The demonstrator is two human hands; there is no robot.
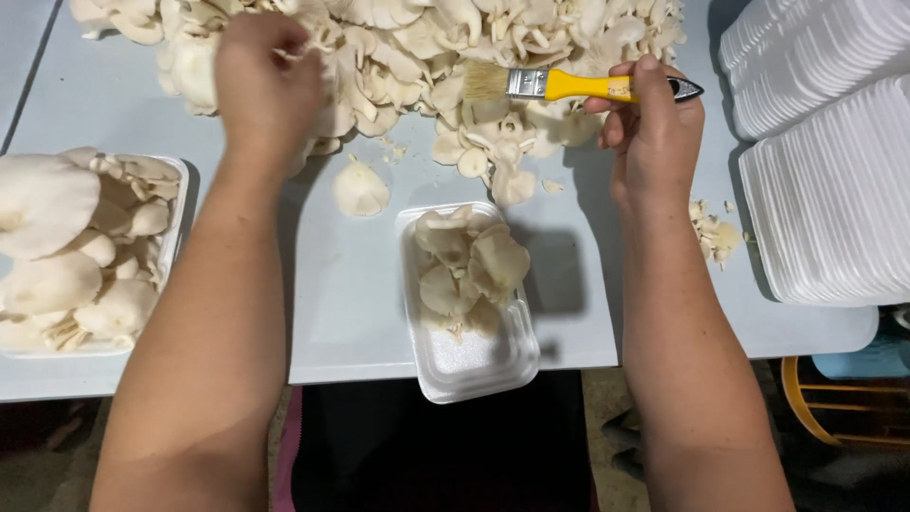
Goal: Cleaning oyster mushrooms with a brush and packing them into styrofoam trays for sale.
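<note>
The person stands over a pale grey table (360, 313) with both forearms stretched out across it. The left hand (268, 81) is sunk into the near edge of a big heap of cream-white oyster mushrooms (417, 57) that fills the far side of the table; its fingers are curled down among the caps, pinching at a piece there, though exactly which piece it has hold of is hidden under the knuckles. The right hand (652, 128) is closed around the yellow handle of a flat paintbrush with pale bristles and a metal ferrule (559, 85). The brush lies level, bristles pointing toward the left hand, its tip hanging over the heap's front edge, and the dark end of the handle pokes out past the thumb side.

Between the two arms, at the near edge of the table, sits a small white foam tray (474, 365), partly filled with mushroom caps at its far end and bare at the near end; it overhangs the table edge a little. Just beyond it a single loose mushroom cap (360, 188) lies on the table, apart from the heap. To the left, touching the left forearm's side, is a larger white tray heaped with big mushrooms (175, 204). To the right are stacks of empty white foam trays (825, 180), and a small scatter of mushroom scraps (713, 232) lies beside the right wrist.
</note>
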